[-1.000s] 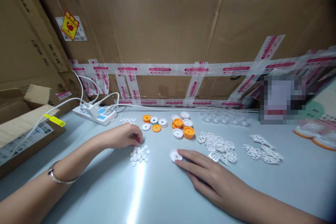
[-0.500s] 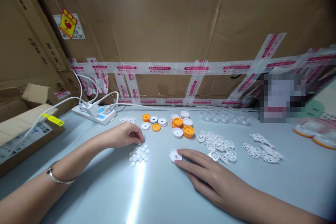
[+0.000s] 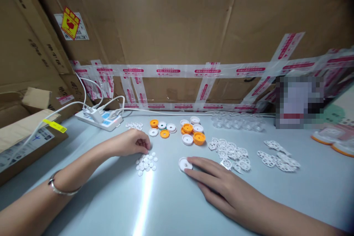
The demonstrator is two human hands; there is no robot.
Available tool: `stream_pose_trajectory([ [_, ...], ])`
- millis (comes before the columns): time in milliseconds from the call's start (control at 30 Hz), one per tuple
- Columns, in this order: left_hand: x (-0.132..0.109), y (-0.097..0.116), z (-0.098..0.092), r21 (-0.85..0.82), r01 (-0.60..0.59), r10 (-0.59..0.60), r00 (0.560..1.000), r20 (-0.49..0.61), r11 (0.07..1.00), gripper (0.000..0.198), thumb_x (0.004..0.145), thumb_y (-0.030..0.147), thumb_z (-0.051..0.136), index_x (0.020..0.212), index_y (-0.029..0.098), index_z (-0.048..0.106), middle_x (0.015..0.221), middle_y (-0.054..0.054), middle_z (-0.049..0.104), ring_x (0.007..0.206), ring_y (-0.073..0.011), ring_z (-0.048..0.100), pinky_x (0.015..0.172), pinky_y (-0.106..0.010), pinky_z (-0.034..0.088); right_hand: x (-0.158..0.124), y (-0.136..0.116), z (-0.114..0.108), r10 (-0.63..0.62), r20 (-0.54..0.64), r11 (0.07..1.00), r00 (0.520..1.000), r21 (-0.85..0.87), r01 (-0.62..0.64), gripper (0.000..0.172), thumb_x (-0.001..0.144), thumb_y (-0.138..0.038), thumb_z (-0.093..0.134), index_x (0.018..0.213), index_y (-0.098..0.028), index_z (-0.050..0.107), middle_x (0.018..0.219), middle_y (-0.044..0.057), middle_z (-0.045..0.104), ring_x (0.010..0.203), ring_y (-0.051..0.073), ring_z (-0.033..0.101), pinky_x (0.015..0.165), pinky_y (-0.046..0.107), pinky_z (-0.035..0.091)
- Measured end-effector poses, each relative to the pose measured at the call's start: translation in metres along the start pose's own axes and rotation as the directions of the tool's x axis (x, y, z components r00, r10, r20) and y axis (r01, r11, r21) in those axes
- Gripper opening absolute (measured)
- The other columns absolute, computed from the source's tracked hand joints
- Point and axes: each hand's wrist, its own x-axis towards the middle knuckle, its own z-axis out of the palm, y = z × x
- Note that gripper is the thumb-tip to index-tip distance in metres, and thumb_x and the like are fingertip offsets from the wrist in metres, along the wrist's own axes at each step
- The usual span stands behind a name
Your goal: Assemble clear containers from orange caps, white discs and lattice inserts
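My left hand (image 3: 132, 143) rests on the grey table (image 3: 166, 206) with its fingers curled down onto the far edge of a heap of several small white discs (image 3: 146, 162); a silver bangle (image 3: 61, 188) is on that wrist. Whether a disc is pinched between the fingertips is hidden. My right hand (image 3: 221, 182) lies flat with fingers stretched out, its fingertips touching a white round cap (image 3: 183, 163). Beyond both hands stand orange and white caps (image 3: 190, 134) in two loose groups.
White spoked rings (image 3: 231, 153) lie in two heaps right of my right hand, clear pieces (image 3: 236, 121) behind them. A power strip (image 3: 100, 119) with cables sits at the back left. Taped cardboard walls (image 3: 177, 37) enclose the table; a carton (image 3: 24, 140) stands left.
The view has shifted slightly. My left fingers have stirred a little at the discs; my right hand stays on the white cap.
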Motion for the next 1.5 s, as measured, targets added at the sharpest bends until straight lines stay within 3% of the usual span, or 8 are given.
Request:
stream_pose_trajectory([
  [300, -0.002, 0.01, 0.004, -0.022, 0.016, -0.016, 0.999, 0.028, 1.0, 0.012, 0.071, 0.022, 0.057, 0.077, 0.013, 0.063, 0.067, -0.001, 0.064, 0.062, -0.0125, 0.058, 0.056, -0.019, 0.044, 0.001, 0.001, 0.001, -0.021, 0.047, 0.999, 0.999, -0.038, 0.023, 0.045, 0.086, -0.012, 0.037, 0.129, -0.019, 0.046, 0.134, 0.012, 0.045, 0.124, 0.023, 0.041, 0.099, 0.042, 0.041],
  [433, -0.003, 0.021, 0.008, -0.062, 0.016, -0.018, 0.999, -0.026, 0.998, 0.012, 0.072, 0.023, 0.057, 0.076, 0.013, 0.063, 0.066, -0.001, 0.063, 0.06, -0.0123, 0.057, 0.056, -0.02, 0.043, 0.001, 0.001, 0.0, -0.026, 0.075, 0.999, 0.997, -0.045, 0.029, 0.046, 0.085, -0.012, 0.038, 0.13, -0.021, 0.045, 0.136, 0.011, 0.044, 0.125, 0.025, 0.04, 0.099, 0.044, 0.04],
  [600, -0.002, 0.044, 0.031, -0.27, -0.102, 0.049, 0.979, -0.196, 0.957, 0.012, 0.075, 0.025, 0.059, 0.074, 0.014, 0.062, 0.071, -0.001, 0.064, 0.066, -0.0117, 0.056, 0.066, -0.023, 0.045, -0.001, 0.003, 0.003, -0.04, 0.073, 0.998, 0.997, -0.037, 0.043, 0.051, 0.082, -0.01, 0.042, 0.13, -0.026, 0.043, 0.137, 0.009, 0.043, 0.125, 0.027, 0.039, 0.097, 0.048, 0.04],
  [800, 0.006, 0.058, 0.061, -0.449, -0.124, 0.056, 0.985, -0.163, 0.885, 0.01, 0.075, 0.02, 0.059, 0.076, 0.014, 0.067, 0.073, -0.002, 0.067, 0.068, -0.0126, 0.059, 0.066, -0.022, 0.045, -0.001, 0.002, 0.004, -0.067, 0.104, 0.994, 0.992, -0.079, 0.075, 0.053, 0.081, -0.009, 0.042, 0.132, -0.025, 0.042, 0.137, 0.012, 0.042, 0.124, 0.031, 0.039, 0.096, 0.053, 0.039],
  [1267, 0.005, 0.058, 0.071, -0.248, -0.116, 0.054, 0.968, -0.245, 0.962, 0.013, 0.078, 0.02, 0.058, 0.079, 0.019, 0.072, 0.078, -0.002, 0.063, 0.069, -0.0133, 0.057, 0.063, -0.024, 0.043, 0.002, 0.0, 0.003, -0.086, 0.063, 0.993, 0.994, -0.081, 0.091, 0.053, 0.079, -0.008, 0.042, 0.129, -0.025, 0.045, 0.129, 0.011, 0.049, 0.121, 0.029, 0.041, 0.093, 0.05, 0.041],
  [1500, 0.0, 0.056, 0.069, -0.202, -0.209, 0.158, 0.957, -0.242, 0.957, 0.019, 0.08, 0.016, 0.055, 0.089, 0.021, 0.072, 0.083, -0.004, 0.062, 0.073, -0.0127, 0.059, 0.068, -0.024, 0.046, 0.0, -0.001, 0.002, -0.092, 0.05, 0.991, 0.995, -0.09, 0.096, 0.052, 0.079, -0.008, 0.042, 0.129, -0.025, 0.045, 0.128, 0.011, 0.049, 0.12, 0.029, 0.041, 0.093, 0.05, 0.041],
])
